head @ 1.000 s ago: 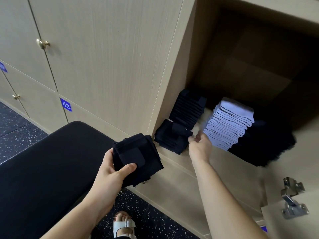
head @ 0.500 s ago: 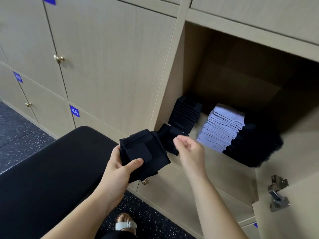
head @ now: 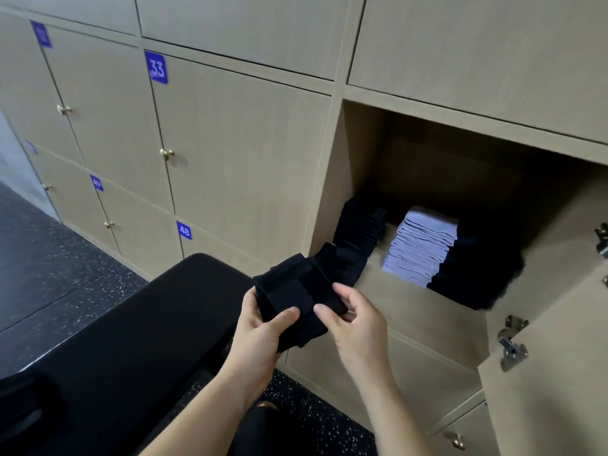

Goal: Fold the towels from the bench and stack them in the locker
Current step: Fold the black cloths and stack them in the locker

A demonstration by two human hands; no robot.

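— Where's the folded black towel (head: 292, 292)?
— Just in front of the open locker (head: 358, 153). The left hand (head: 260, 334) clamps its near edge; the right hand (head: 358, 327) pinches its right corner.
— Handling?
— Probably soft, light and floppy. Grip across the folds.

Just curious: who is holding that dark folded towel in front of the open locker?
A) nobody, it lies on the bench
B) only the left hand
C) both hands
C: the left hand and the right hand each grip one side of the dark folded towel, thumbs on top. They hold it in the air in front of the locker, off the bench.
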